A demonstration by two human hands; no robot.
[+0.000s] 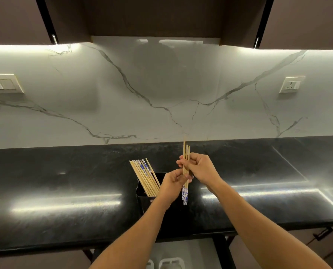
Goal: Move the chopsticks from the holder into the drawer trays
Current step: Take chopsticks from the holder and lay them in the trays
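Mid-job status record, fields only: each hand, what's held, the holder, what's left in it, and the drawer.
left hand: grips the lower part of the held chopsticks
right hand: pinches the same bundle higher up
held chopsticks: a few, near upright, blue-patterned ends down, above the holder
holder: black, on the countertop
remaining chopsticks: a bunch leaning left in the holder
drawer: a pale area shows below the counter edge; trays cannot be made out
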